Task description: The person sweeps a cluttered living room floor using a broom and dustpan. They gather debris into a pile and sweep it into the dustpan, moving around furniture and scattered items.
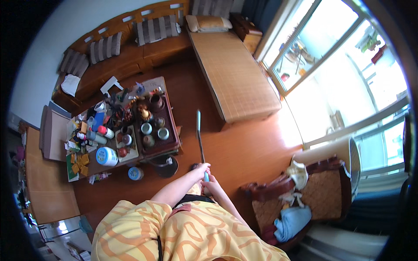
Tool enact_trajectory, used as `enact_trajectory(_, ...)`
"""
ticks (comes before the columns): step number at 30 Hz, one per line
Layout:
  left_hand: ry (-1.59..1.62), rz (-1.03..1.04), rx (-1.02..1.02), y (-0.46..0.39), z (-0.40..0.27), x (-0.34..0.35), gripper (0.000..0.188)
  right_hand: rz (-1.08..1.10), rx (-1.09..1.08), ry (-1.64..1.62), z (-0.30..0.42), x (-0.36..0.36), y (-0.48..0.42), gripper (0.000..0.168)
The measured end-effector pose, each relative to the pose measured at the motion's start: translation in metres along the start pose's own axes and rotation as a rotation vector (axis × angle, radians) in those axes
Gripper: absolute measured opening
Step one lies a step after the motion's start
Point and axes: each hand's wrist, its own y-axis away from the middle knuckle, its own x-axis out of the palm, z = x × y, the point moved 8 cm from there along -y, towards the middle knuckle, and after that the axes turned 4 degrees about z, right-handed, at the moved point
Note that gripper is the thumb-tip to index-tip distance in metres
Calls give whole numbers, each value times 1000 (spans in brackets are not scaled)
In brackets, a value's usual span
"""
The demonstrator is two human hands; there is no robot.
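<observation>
A long-handled floor tool (201, 146) with a dark pole and light blue parts stands out ahead of me; its narrow light blue head (198, 120) is at the far end, its exact kind unclear. My left hand (201, 168) is closed around the pole. Just below it, nearer my body, my right hand (211, 183) holds the light blue grip end. The fingers of both hands are partly hidden. The head appears over the brown wooden floor (183, 98), between the tea table and the daybed; whether it touches the floor cannot be told.
At left stands a crowded tea table (143, 156) with cups, jars and a tea tray. Beneath its near edge are a dark bin (166, 167) and a white-blue tub (135, 173). A daybed (235, 75) lies ahead right, a wooden sofa (130, 62) behind, and a cloth-laden chair (321, 192) at right.
</observation>
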Motion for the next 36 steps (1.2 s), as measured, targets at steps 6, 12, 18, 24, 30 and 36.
enact_trajectory(6,14,40,82,-80,-127,24,25,58,-75,-58,117,18,-67,24)
enact_trajectory(12,49,58,235,-80,-233,55,24,28,-28,133,195,37,-134,54)
enact_trajectory(18,68,8,249,-90,-339,123,26,152,-115,171,293,30,-224,59)
enact_trajectory(24,219,-65,305,-138,-459,149,26,171,48,308,410,41,-299,45)
enact_trajectory(30,370,4,315,-116,-557,212,23,168,137,420,517,66,-352,51)
enact_trajectory(36,406,10,468,-105,-668,199,19,294,198,641,594,128,-406,56)
